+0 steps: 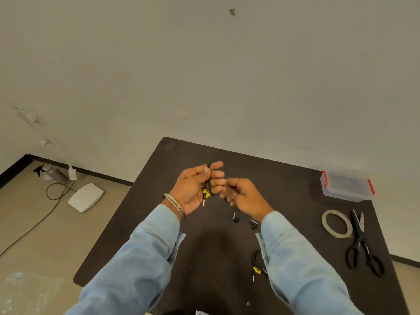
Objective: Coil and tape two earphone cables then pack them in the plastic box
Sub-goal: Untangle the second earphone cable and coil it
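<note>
1. I am looking down at a dark brown rectangular worktop [204, 258] standing against a pale wall.
2. My left hand [194, 186] is raised over the worktop, palm turned toward me; its fingers [217, 165] and thumb are curling round a bundle of thin black earphone cable [208, 185], whose metal plug with a yellow tag is hanging below the palm.
3. My right hand [244, 195], wearing a ring, is hovering just beside the left; its fingers are bent and blurred, and a strand of the same cable is running under them, so I am reading it as a pinch on that cable.
4. The cable's two black earbuds [236, 219] are hanging or lying beneath the right wrist; I cannot tell which.
5. A second black earphone cable [256, 261], also carrying a yellow tag at its plug, is lying on the worktop near me, partly hidden by my light blue right sleeve [302, 269].
6. A clear lidded plastic box with red clips [347, 186] is sitting at the far right corner of the worktop.
7. A roll of translucent tape [336, 223] is lying flat nearer than the box, with black-handled scissors [361, 244] just beside it.
8. A white flat device [86, 197] and a spray bottle [53, 172] are resting on the floor to the left.
</note>
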A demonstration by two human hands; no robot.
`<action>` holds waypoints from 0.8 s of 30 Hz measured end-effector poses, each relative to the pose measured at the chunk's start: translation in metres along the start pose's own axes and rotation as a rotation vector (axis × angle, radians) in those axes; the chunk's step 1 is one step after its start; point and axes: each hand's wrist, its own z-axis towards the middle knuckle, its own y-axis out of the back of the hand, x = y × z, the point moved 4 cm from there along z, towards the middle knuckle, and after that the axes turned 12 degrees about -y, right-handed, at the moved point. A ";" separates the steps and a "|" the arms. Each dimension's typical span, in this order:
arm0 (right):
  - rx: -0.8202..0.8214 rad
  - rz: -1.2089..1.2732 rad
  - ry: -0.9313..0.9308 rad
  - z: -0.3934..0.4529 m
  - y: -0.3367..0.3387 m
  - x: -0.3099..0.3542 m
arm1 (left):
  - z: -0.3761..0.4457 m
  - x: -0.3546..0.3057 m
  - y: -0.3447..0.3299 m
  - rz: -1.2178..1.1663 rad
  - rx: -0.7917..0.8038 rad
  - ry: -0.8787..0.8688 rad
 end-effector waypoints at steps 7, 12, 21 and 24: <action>0.222 -0.294 0.104 -0.036 -0.020 0.024 | 0.006 0.002 0.020 0.305 -0.165 -0.142; 0.032 -0.196 0.104 -0.041 0.015 0.050 | 0.002 0.006 0.020 0.341 -0.192 -0.150; 0.010 0.370 0.005 -0.041 0.038 0.048 | 0.004 -0.004 0.016 0.412 -0.119 -0.107; -0.065 0.335 0.056 -0.035 0.046 0.052 | 0.001 -0.001 0.004 0.521 0.082 -0.045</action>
